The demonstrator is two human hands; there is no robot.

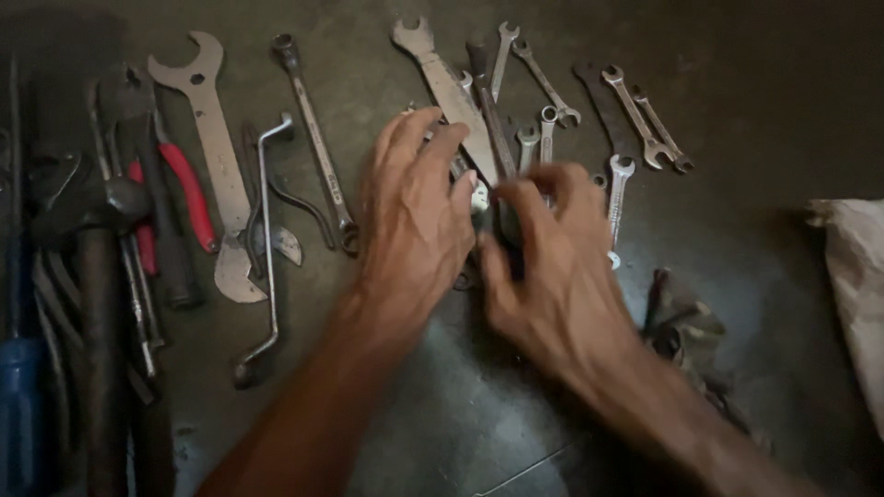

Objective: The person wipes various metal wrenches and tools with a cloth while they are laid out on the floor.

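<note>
Head view, looking straight down on a dark surface point(442, 405) strewn with tools. Both hands are in the middle of the spanner pile. The left hand point(414, 216) lies flat and spread, fingers loose, palm down on the spanners beneath it, pressing rather than gripping. The right hand point(552, 258) is curled, thumb and fingers pinched around a dark spanner point(493, 129) whose shaft runs up and away from its fingertips, alongside a large open-ended spanner point(442, 78).

This reads as sorting: one hand steadying the heap, the other drawing a single piece out. Freeing it looks to need a clean lift clear of the overlapping shafts, since several small spanners point(635, 115) lie just beyond the right hand's knuckles.

Out past the left hand's thumb side sit a long ring spanner point(318, 138), a bent offset wrench point(267, 239), a flat wide-jawed spanner point(216, 147) and red-handled pliers point(189, 189). By the right wrist, a crumpled rag point(686, 322).
</note>
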